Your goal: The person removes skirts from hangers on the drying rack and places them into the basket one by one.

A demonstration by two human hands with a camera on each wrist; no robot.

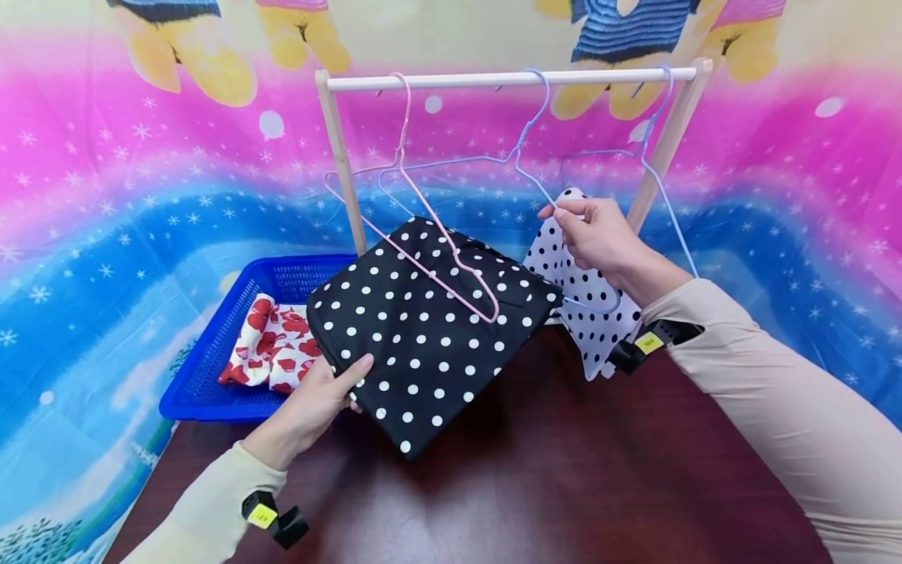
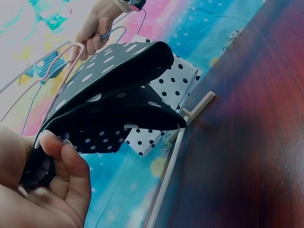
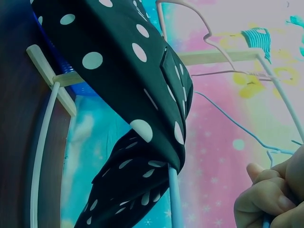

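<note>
My left hand (image 1: 320, 399) holds a black cloth with white dots (image 1: 423, 352) by its lower left edge, thumb on top. The cloth is folded, its layers parted in the left wrist view. A light blue hanger (image 1: 520, 145) hooks over the rail, and its lower bar comes out of the cloth's fold in the right wrist view. With thumb and fingers, my right hand (image 1: 602, 239) pinches this hanger's right shoulder. In front of the cloth hangs a pink hanger (image 1: 402, 141), its lower right end lying across the dots.
A wooden rack's white rail (image 1: 458, 80) spans the back. At right, a white cloth with black dots (image 1: 592, 313) hangs on another bluish hanger (image 1: 644, 145). The blue basket (image 1: 204, 403) at left holds a red-and-white cloth (image 1: 289, 337). All stand by a dark wooden table (image 1: 599, 478).
</note>
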